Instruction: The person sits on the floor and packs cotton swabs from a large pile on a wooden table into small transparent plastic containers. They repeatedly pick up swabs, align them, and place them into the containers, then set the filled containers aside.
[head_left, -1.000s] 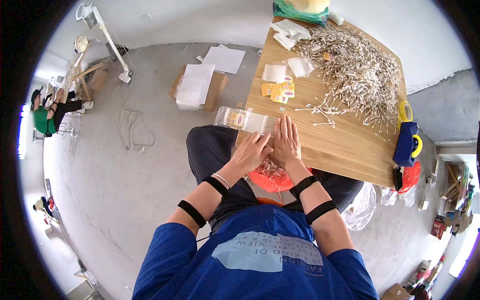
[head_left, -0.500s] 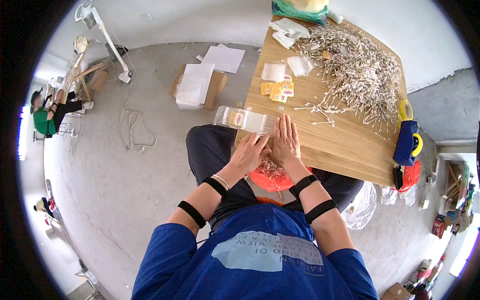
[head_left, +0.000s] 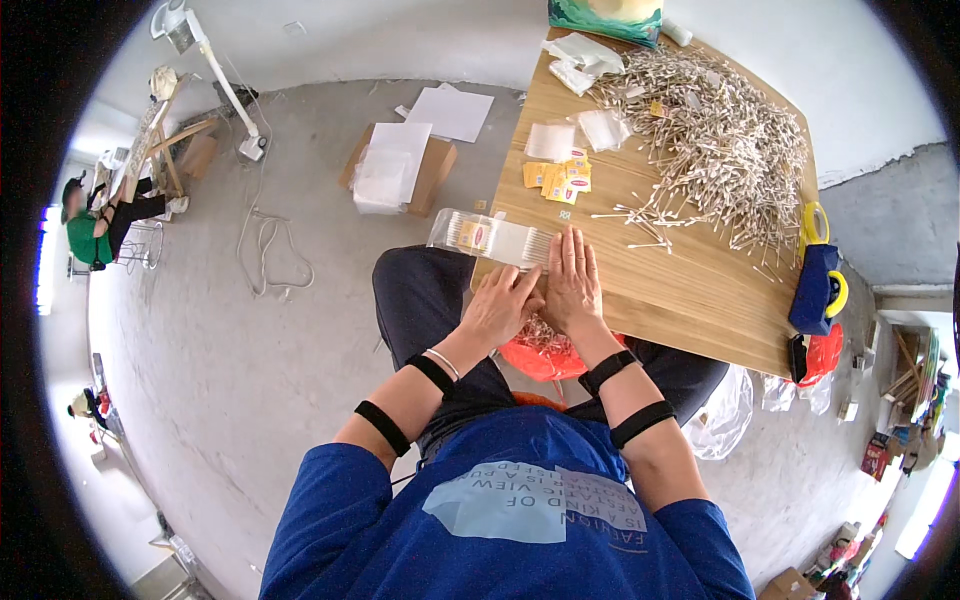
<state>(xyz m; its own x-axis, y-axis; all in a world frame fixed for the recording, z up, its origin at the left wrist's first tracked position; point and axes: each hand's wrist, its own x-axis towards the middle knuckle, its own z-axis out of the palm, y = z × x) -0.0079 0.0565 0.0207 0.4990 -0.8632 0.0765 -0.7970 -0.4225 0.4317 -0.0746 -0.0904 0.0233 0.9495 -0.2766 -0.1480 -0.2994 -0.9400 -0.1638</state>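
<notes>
A flat clear plastic bag of cotton swabs lies along the table's left front corner. Inside it show a yellow-and-white card and rows of white swabs. My left hand is at the bag's near right end, fingers bent and drawn together on its edge. My right hand lies palm down with fingers stretched out, over the bag's right end. Both hands nearly touch at the thumbs, and what lies beneath them is hidden. Below the table edge, a red bag of swabs sits between my legs.
A big heap of loose cotton swabs covers the table's far right. Yellow cards and clear bags lie left of it. A blue tape dispenser stands at the right edge. Across the room sits a person in green.
Both hands hold nearly the same pose over the bag's end. The view has shifted very slightly; nothing else has visibly moved.
</notes>
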